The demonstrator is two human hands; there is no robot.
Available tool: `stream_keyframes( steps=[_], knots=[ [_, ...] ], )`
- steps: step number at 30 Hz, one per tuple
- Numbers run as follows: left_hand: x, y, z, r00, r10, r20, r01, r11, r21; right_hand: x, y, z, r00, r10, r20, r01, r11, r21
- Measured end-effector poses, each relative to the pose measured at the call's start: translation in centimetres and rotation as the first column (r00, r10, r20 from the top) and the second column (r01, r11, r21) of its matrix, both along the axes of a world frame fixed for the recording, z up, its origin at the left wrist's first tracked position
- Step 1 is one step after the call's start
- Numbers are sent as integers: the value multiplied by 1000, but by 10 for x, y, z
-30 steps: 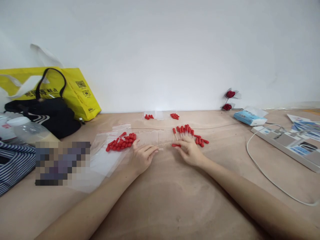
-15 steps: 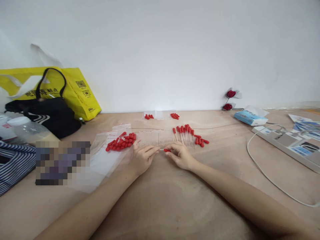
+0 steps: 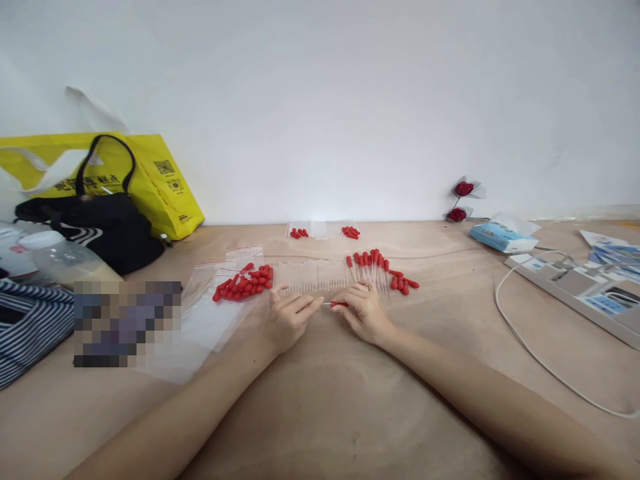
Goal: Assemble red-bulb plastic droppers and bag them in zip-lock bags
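My left hand [image 3: 290, 320] pinches a thin clear tube [image 3: 327, 305] near the middle of the table. On the tube's right end is a red rubber bulb [image 3: 339, 304], held between the fingers of my right hand [image 3: 367, 315]. Just beyond both hands lies a row of clear tubes [image 3: 315, 275]. Several tubes with red bulbs [image 3: 373, 259] lie at the right end of that row, with loose red bulbs [image 3: 400, 281] beside them. A pile of red bulbs [image 3: 245, 285] rests on clear zip bags [image 3: 205, 313] to the left.
Against the wall lies another bag [image 3: 320, 230] with red bulbs. A yellow bag [image 3: 175, 193], a black bag [image 3: 120, 230] and a bottle [image 3: 70, 260] stand left. At right are a tissue pack [image 3: 503, 235], a power strip [image 3: 575, 293] and a cable [image 3: 520, 340].
Both hands have shifted very slightly to the right and down in view, still holding the tube and the red bulb. The scene has shifted slightly with the camera.
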State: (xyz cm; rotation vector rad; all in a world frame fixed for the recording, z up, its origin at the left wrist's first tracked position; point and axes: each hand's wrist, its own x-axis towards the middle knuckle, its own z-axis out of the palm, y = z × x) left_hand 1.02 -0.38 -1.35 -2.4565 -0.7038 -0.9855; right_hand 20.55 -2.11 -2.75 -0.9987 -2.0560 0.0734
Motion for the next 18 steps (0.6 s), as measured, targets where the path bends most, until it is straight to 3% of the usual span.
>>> stream_keyframes(
  steps=[7,18],
  knots=[
    [1,-5,0,999,-33,-40,36,996,81,3,-3,-2,996,-10,83,-9,975,224],
    [1,-7,-4,995,-29,-98,37,996,76,7,-3,-1,976,30,213,-90,956,278]
  ],
)
